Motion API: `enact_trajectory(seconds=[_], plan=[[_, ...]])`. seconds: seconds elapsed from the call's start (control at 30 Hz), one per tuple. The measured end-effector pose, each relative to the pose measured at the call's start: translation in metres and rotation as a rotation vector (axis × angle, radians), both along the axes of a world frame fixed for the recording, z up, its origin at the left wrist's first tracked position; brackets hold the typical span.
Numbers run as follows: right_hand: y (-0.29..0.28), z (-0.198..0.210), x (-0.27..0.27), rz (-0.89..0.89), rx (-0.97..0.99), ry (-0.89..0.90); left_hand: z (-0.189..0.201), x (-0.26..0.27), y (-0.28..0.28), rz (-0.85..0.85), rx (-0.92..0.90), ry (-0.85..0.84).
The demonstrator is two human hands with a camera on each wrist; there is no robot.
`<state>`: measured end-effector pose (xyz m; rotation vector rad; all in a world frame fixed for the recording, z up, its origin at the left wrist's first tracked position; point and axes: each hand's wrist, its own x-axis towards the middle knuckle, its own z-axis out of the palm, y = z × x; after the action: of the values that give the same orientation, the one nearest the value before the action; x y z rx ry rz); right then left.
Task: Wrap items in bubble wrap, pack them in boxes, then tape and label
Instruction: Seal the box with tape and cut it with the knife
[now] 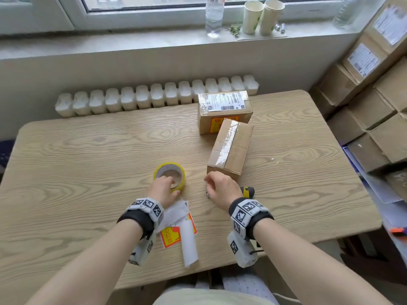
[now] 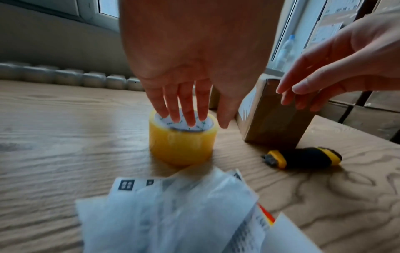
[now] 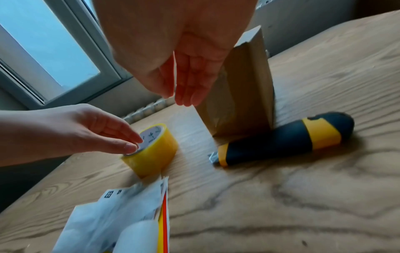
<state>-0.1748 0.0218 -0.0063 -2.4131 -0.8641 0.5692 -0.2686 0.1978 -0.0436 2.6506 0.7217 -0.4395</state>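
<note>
Looking down from the head view, the left hand [image 1: 163, 188] reaches onto the yellow roll of clear packing tape [image 1: 169, 176] that lies flat on the pale wood-grain table [image 1: 88, 150], fingers laid over its rim and core. Just to its right sits the brown cardboard box with a clear tape strip along its top seam [image 1: 231, 146], and the right hand [image 1: 222, 188] hovers at its near end, fingers loose and holding nothing. Behind it stands a second brown box bearing a white shipping label [image 1: 224, 111], already finished by the look of it. White label sheets with a red-and-yellow sticker [image 1: 179, 230] lie near the table's front edge.

Over to the left wrist view: four straight fingers [image 2: 184, 106] dip into the roll's white core, thumb outside the wall, not yet closed around it. The black-and-yellow utility knife [image 2: 303, 157] lies just beside the box's near corner.

From the right wrist view, the right hand's fingers [image 3: 190, 85] hang together, relaxed, close beside the box end; whether they touch it, I cannot tell.

My read: the top seam is taped, and the taping step is in hand. Next, the left hand needs to close on the roll and lift it, while the right steadies or turns the box; labelling follows.
</note>
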Motion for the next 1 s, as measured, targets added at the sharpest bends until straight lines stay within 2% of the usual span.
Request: enact_trajectory(seconds=[0.1, 0.2, 0.3, 0.4, 0.5, 0.77, 1.0], plan=[[0.003, -0.017, -0.008, 0.047, -0.085, 0.065, -0.011, -0.008, -0.001, -0.104, 0.110, 0.119], [0.003, -0.027, -0.010, 0.066, -0.149, 0.118, -0.018, -0.007, 0.003, -0.154, 0.188, 0.162], [0.005, -0.028, -0.009, 0.059, -0.150, 0.139, -0.015, -0.006, 0.008, -0.142, 0.162, 0.102], [0.010, -0.026, -0.006, 0.021, -0.128, 0.157, -0.003, -0.002, 0.009, -0.123, 0.119, -0.031], [0.017, -0.018, 0.000, -0.007, -0.081, 0.153, 0.010, 0.002, 0.009, -0.093, 0.024, -0.127], [0.030, 0.006, 0.006, -0.067, 0.094, 0.068, 0.036, 0.009, 0.006, 0.066, -0.474, -0.379], [0.031, 0.027, 0.011, -0.173, 0.253, 0.077, 0.064, 0.010, 0.005, 0.055, -0.669, -0.451]])
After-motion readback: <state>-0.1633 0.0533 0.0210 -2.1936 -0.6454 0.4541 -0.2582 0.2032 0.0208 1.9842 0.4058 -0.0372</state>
